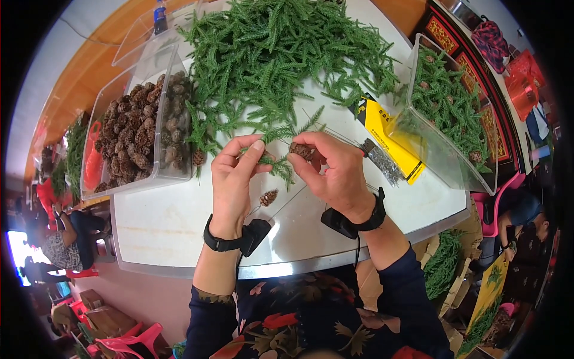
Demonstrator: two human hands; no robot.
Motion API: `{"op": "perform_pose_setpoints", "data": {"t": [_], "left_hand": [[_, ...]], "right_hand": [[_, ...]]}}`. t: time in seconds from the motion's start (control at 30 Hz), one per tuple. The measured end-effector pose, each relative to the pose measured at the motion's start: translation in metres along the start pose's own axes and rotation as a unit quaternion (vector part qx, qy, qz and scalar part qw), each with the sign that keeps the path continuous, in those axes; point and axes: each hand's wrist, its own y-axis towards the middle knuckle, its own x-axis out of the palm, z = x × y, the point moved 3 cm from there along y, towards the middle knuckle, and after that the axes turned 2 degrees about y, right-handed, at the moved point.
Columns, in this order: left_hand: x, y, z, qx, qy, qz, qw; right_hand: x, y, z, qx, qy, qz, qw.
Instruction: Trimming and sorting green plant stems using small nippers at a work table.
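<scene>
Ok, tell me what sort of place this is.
Likely a small craft workshop, perhaps in a home: loose green sprigs lie heaped on a white table, and many pinecones fill a clear bin.

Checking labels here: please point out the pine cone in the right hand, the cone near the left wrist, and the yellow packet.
Held pine cone (pixel 302 152), head view: its exposed scaly side.
Second cone (pixel 268 198), head view: middle of its scales.
Yellow packet (pixel 378 125), head view: its yellow face.
</scene>
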Motion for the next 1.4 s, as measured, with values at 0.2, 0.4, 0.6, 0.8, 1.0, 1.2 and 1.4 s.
{"op": "perform_pose_setpoints", "data": {"t": [0.2, 0.4, 0.6, 0.8, 1.0, 1.2, 1.4], "left_hand": [[0.003, -0.002, -0.009, -0.047, -0.028, -0.005, 0.998], [0.002, -0.004, -0.007, -0.060, -0.052, -0.009, 0.997], [0.009, -0.012, 0.000, 0.038, 0.024, 0.005, 0.999], [0.014, -0.017, 0.006, 0.159, 0.145, 0.030, 0.976], [0.019, -0.024, 0.019, 0.271, 0.309, 0.055, 0.910], [0.018, -0.035, 0.037, 0.277, 0.378, 0.026, 0.883], [0.024, -0.056, 0.042, 0.273, 0.406, -0.025, 0.872]], "right_hand": [[0.005, -0.003, 0.005, -0.083, -0.047, 0.006, 0.995], [0.013, -0.008, 0.002, -0.051, 0.014, 0.029, 0.998], [0.011, -0.010, -0.004, -0.077, -0.003, 0.018, 0.997], [0.015, -0.013, -0.002, -0.086, 0.024, 0.015, 0.996], [0.015, -0.012, -0.005, -0.059, 0.041, -0.020, 0.997], [-0.008, -0.001, -0.024, -0.108, -0.037, -0.089, 0.989], [-0.009, 0.018, -0.034, 0.026, 0.117, -0.139, 0.983]]}}
